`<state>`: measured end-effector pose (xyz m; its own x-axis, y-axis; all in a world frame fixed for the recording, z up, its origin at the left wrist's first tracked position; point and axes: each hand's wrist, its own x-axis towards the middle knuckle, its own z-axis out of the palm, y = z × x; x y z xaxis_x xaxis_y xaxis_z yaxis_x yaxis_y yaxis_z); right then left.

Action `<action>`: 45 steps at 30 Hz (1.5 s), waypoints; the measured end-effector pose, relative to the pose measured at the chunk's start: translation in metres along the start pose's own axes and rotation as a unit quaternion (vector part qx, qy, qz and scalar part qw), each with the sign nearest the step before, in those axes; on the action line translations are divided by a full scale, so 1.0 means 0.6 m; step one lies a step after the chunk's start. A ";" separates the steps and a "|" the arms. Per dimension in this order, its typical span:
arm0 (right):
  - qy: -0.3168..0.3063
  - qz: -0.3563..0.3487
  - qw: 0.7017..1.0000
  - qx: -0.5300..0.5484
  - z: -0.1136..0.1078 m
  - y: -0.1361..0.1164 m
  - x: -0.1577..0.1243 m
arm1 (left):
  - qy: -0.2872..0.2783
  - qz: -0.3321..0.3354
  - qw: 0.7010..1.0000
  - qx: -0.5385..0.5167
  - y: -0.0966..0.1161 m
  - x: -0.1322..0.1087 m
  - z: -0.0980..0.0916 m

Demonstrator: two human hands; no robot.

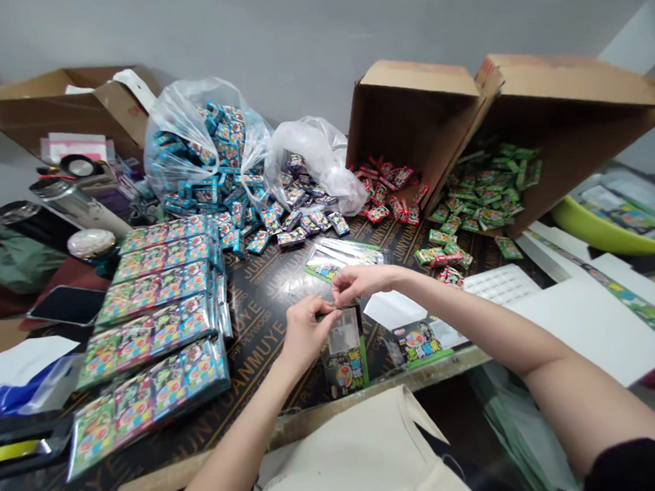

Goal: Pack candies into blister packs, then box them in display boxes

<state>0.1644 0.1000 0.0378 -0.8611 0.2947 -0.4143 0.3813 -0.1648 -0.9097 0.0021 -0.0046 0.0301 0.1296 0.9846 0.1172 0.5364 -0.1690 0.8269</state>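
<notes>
At the middle of the table's front, my left hand (310, 328) pinches the top edge of a printed plastic packet (346, 361) with a clear window and green trim. My right hand (358, 282) is closed at the same top edge, fingertips pressed together close to the left thumb. The fingers hide what exactly lies between them. Another printed packet (417, 342) lies to the right, with a white paper flap (394, 310) at its top. Behind my hands rests a pile of clear, green-edged packets (345, 253).
Rows of filled packs (153, 331) cover the left side. Behind stand a plastic bag of blue small packs (207, 153), loose purple packs (297, 229), and tipped cardboard boxes (414, 91) spilling red packs (383, 188) and green packs (482, 195). White sheets (587, 312) lie right.
</notes>
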 end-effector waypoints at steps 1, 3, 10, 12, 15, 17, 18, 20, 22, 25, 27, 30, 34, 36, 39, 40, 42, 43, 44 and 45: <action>0.001 0.001 1.000 -0.001 0.001 0.001 0.003 | 0.004 -0.001 1.000 0.009 -0.001 0.000 0.003; 0.016 -0.008 1.000 -0.015 0.008 0.005 0.010 | -0.002 0.002 0.999 0.033 -0.001 -0.001 0.008; 0.379 0.006 0.886 -0.266 -0.022 0.056 -0.041 | -0.037 0.029 0.990 0.130 -0.022 -0.002 -0.012; 0.432 0.104 0.827 -0.346 -0.049 0.095 -0.092 | -0.038 0.009 0.981 0.188 -0.037 -0.002 -0.028; 0.418 0.253 0.781 -0.390 -0.067 0.166 -0.168 | -0.060 0.020 0.946 0.317 -0.056 -0.003 -0.039; 0.404 0.296 0.776 -0.384 -0.057 0.210 -0.200 | -0.134 0.067 0.926 0.348 -0.062 -0.006 -0.029; 0.400 0.309 0.774 -0.382 -0.048 0.229 -0.208 | -0.189 0.089 0.917 0.340 -0.063 -0.008 -0.019; 0.400 0.325 0.767 -0.382 -0.028 0.256 -0.215 | -0.298 0.110 0.895 0.312 -0.065 -0.013 0.008; 0.410 0.326 0.761 -0.382 -0.010 0.271 -0.214 | -0.367 0.104 0.874 0.301 -0.066 -0.017 0.034; 0.429 0.314 0.758 -0.377 0.003 0.281 -0.213 | -0.408 0.106 0.857 0.298 -0.065 -0.019 0.058; 0.440 0.302 0.760 -0.372 0.004 0.287 -0.215 | -0.433 0.108 0.850 0.281 -0.062 -0.015 0.061; 0.448 0.282 0.765 -0.366 0.001 0.296 -0.219 | -0.468 0.072 0.853 0.221 -0.048 -0.002 0.051; 0.460 0.241 0.766 -0.379 0.002 0.294 -0.214 | -0.337 0.039 0.936 0.094 -0.022 0.023 0.024; 0.463 0.208 0.768 -0.392 0.008 0.288 -0.209 | -0.218 0.026 0.975 0.032 -0.015 0.034 0.010; 0.450 0.151 0.784 -0.400 0.021 0.284 -0.204 | -0.089 -0.041 0.994 -0.055 -0.024 0.038 -0.002; 0.446 0.135 0.791 -0.398 0.024 0.284 -0.203 | -0.066 -0.071 0.992 -0.083 -0.031 0.034 -0.004; 0.442 0.113 0.802 -0.387 0.025 0.287 -0.204 | -0.048 -0.126 0.983 -0.123 -0.045 0.022 -0.006; 0.447 0.105 0.804 -0.378 0.023 0.287 -0.204 | -0.046 -0.149 0.979 -0.129 -0.051 0.015 -0.007; 0.463 0.094 0.801 -0.367 0.020 0.285 -0.202 | -0.044 -0.166 0.977 -0.126 -0.055 0.008 -0.009; 0.487 0.079 0.796 -0.351 0.017 0.278 -0.198 | -0.041 -0.174 0.977 -0.118 -0.059 0.002 -0.011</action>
<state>0.3272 0.0279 -0.0645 -0.2450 0.9686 -0.0412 0.8478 0.1934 -0.4938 -0.0218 0.0026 0.0046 0.0452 0.9720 -0.2304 0.3535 0.2001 0.9138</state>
